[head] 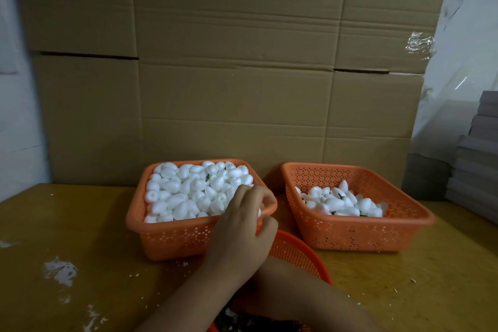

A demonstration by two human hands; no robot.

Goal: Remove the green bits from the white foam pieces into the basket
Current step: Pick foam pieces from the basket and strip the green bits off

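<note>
My left hand (pixel 242 226) reaches over the near right corner of the left orange basket (pixel 172 234), which is heaped with white foam pieces (pixel 188 191). Its fingers curl round one foam piece (pixel 260 212), which is mostly hidden. A green bit (pixel 207 177) pokes out of the heap. The right orange basket (pixel 358 234) holds fewer foam pieces (pixel 342 202), some with green bits (pixel 340 195). A round orange basket (pixel 299 253) with dark scraps (pixel 242 322) sits nearest me. My right hand (pixel 250 302) lies low in it, shadowed under my left forearm.
The baskets stand on a worn yellow table (pixel 80 237) with white crumbs and scuffs. A wall of cardboard (pixel 229 75) rises right behind them. Grey stacked sheets (pixel 477 164) stand at the right edge, and plastic film hangs above them.
</note>
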